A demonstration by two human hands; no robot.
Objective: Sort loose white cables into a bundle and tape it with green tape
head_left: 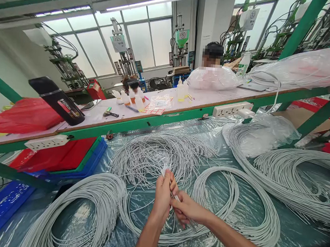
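Note:
My left hand (pixel 164 190) is closed around a bundle of thin white cables (pixel 166 168), whose ends stick up above the thumb. Just below and to the right, my right hand (pixel 185 208) is closed on the same bundle; its fingers curl under the cables. A loose, tangled coil of white cable (pixel 139 155) lies behind my hands. To the right of them is a smaller, neater coil (pixel 235 193), and a thick coil (pixel 91 193) lies at the left. How many cables are in my grip cannot be made out.
Large cable coils (pixel 287 167) and a clear plastic bag (pixel 267 133) lie at the right. A green-framed shelf (pixel 153 120) crosses behind, with a black tumbler (pixel 56 99), squeeze bottles (pixel 181 90) and a power strip (pixel 232 109). Red and blue bins (pixel 93 161) stand left. Two people sit beyond.

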